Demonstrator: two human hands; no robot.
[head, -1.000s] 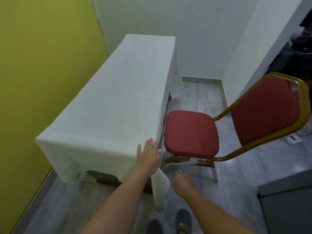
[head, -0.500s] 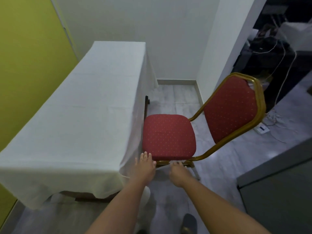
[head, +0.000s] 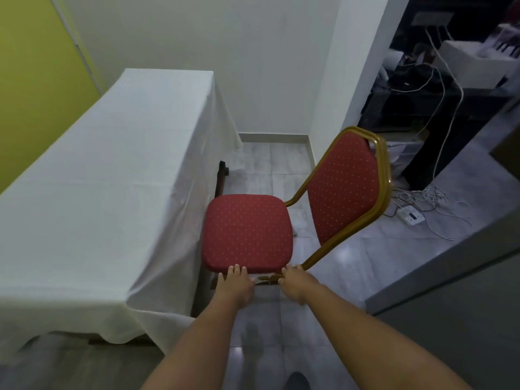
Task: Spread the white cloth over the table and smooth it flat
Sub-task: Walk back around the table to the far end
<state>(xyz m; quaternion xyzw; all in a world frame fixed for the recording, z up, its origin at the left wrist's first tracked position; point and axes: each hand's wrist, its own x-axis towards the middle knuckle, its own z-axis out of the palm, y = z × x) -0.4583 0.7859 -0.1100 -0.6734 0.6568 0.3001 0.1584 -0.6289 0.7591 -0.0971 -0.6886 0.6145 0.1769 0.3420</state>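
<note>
The white cloth [head: 107, 192] covers the long table on the left and hangs over its near end and right side; a dark table leg [head: 222, 178] shows below it. The top looks flat, with faint creases. Neither hand touches the cloth. My left hand [head: 235, 284] presses its fingertips on the front edge of the seat of a red chair [head: 247, 232], to the right of the table. My right hand [head: 295, 281] is curled around the chair's gold frame at the front right corner.
A yellow wall runs along the table's left side. The chair stands close against the table's right side on a grey tiled floor. A grey cabinet [head: 450, 291] is at the right. Cables and a power strip [head: 410, 216] lie behind the chair.
My left hand left the cloth's near right corner and both hands moved right and forward onto the chair's front edge. My view turned right.
</note>
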